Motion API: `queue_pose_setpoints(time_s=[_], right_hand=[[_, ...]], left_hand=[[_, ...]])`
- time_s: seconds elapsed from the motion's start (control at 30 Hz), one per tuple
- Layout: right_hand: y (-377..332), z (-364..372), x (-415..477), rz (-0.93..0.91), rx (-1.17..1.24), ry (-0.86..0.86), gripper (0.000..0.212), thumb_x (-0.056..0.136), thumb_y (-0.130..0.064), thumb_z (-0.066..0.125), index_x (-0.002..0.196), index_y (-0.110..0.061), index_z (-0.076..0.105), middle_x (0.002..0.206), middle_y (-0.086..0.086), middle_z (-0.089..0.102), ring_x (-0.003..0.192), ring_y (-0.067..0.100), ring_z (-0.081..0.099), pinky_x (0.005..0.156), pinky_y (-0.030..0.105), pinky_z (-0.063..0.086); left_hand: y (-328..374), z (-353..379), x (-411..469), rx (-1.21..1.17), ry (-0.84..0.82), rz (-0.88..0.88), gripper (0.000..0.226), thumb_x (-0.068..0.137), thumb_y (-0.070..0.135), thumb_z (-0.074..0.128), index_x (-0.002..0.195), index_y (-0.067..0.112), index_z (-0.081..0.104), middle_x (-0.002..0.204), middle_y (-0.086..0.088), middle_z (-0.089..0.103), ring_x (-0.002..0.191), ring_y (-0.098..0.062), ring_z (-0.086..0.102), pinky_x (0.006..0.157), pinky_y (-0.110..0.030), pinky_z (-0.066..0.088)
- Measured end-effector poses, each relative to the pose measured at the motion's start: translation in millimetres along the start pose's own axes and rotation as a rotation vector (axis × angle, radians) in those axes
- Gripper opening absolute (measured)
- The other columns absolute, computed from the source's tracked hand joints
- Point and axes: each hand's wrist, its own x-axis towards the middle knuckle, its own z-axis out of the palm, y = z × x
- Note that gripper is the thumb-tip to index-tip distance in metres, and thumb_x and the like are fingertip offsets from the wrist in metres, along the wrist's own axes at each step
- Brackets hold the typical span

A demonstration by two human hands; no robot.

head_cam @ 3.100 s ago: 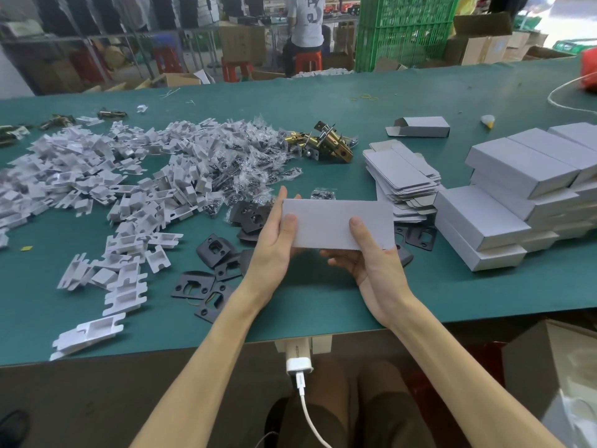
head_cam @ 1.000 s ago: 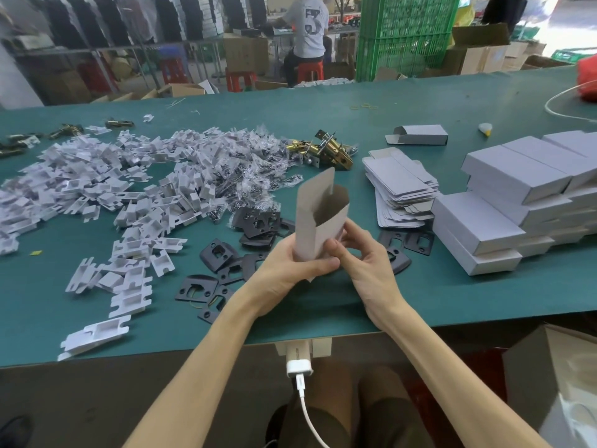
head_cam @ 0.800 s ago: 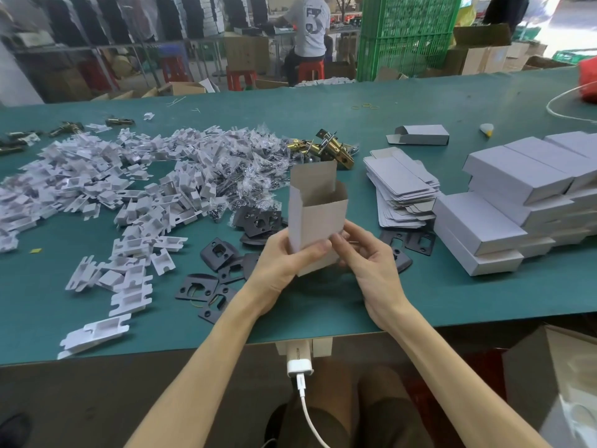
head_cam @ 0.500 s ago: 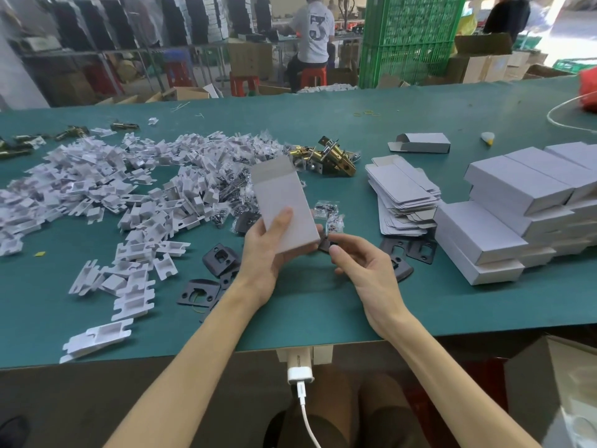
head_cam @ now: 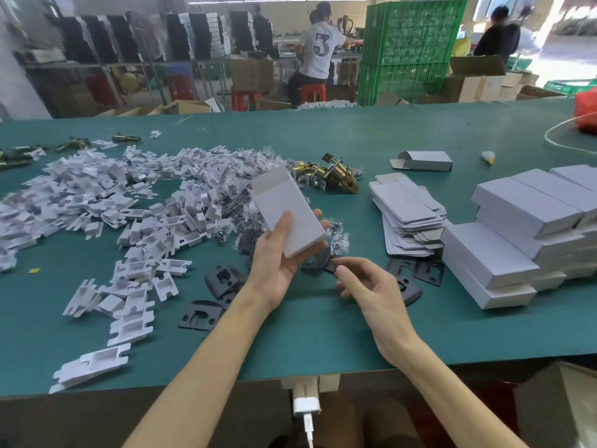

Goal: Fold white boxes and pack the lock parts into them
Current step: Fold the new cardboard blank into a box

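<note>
1. Clasping the white box point(head_cam: 287, 211) in the left hand point(head_cam: 277, 257), with the thumb pressing on its near face and the fingers curling round the far edge.
2. Holding that box tilted above the green table point(head_cam: 323, 334), with the flap end pointing away.
3. Keeping the right hand point(head_cam: 371, 286) just below and right of the box, apart from it, with fingers loosely curled and pinching nothing.
4. Noting black plates point(head_cam: 223, 279) lying flat on the table beneath and beside both hands.
5. Noting small screw bags point(head_cam: 339, 240) lying just beside the box's right edge.
6. Recording a wide pile of white card inserts point(head_cam: 97, 195) spreading across the left of the table.
7. Recording brass latches point(head_cam: 336, 176) lying beyond the box.
8. Logging a stack of flat box blanks point(head_cam: 407, 208) to the right, with closed boxes point(head_cam: 504, 250) stacked further right.
9. Logging one part-folded box point(head_cam: 423, 160) lying alone behind the blanks.
</note>
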Motion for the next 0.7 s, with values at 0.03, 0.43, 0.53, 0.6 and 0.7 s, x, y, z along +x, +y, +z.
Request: queue_pose_setpoints(time_s=[0.03, 0.43, 0.53, 0.6, 0.7], right_hand=[[-0.7, 0.5, -0.5, -0.001, -0.009, -0.002, 0.012, 0.097, -0.016, 0.067, 0.106, -0.019, 0.075, 0.094, -0.002, 0.075, 0.083, 0.011, 0.067, 0.072, 0.02, 0.053], [-16.7, 7.3, 36.3, -0.125, -0.447, 0.012, 0.021, 0.096, -0.016, 0.066, 0.116, -0.022, 0.064, 0.115, 0.001, 0.058, 0.095, 0.007, 0.063, 0.087, 0.032, 0.055], [-19.8, 7.0, 72.1, -0.117, -0.718, -0.02, 0.034, 0.095, -0.012, 0.065, 0.128, -0.012, 0.06, 0.124, 0.009, 0.052, 0.116, 0.022, 0.056, 0.104, 0.033, 0.045], [-18.5, 6.0, 89.2, -0.102, -0.879, -0.051, 0.04, 0.097, -0.015, 0.063, 0.135, -0.008, 0.055, 0.132, 0.014, 0.05, 0.128, 0.028, 0.045, 0.111, 0.035, 0.036], [-17.3, 4.3, 102.0, -0.118, -1.01, -0.069, 0.04, 0.1, -0.015, 0.058, 0.139, -0.006, 0.053, 0.139, 0.015, 0.05, 0.134, 0.03, 0.037, 0.112, 0.035, 0.031]], left_hand=[[-0.4, 1.2, -1.9, 0.004, -0.001, -0.015, 0.037, 0.109, 0.029, 0.052, 0.136, 0.005, 0.057, 0.134, -0.02, 0.068, 0.123, -0.038, 0.067, 0.08, -0.037, 0.064], [-9.4, 0.7, -8.2, 0.044, 0.008, -0.024, 0.034, 0.11, 0.034, 0.049, 0.124, 0.007, 0.064, 0.126, -0.023, 0.072, 0.106, -0.036, 0.072, 0.082, -0.043, 0.064], [-12.3, 1.0, -7.6, 0.048, 0.037, -0.027, 0.032, 0.11, 0.032, 0.051, 0.123, 0.006, 0.064, 0.125, -0.023, 0.072, 0.105, -0.037, 0.073, 0.078, -0.043, 0.065], [-13.0, 1.2, -6.6, 0.036, 0.061, -0.023, 0.032, 0.109, 0.031, 0.052, 0.125, 0.004, 0.062, 0.126, -0.025, 0.071, 0.106, -0.04, 0.071, 0.074, -0.042, 0.064], [-13.1, 1.0, -4.2, 0.023, 0.098, -0.015, 0.036, 0.109, 0.03, 0.053, 0.13, 0.002, 0.059, 0.125, -0.027, 0.07, 0.108, -0.043, 0.069, 0.071, -0.04, 0.063]])
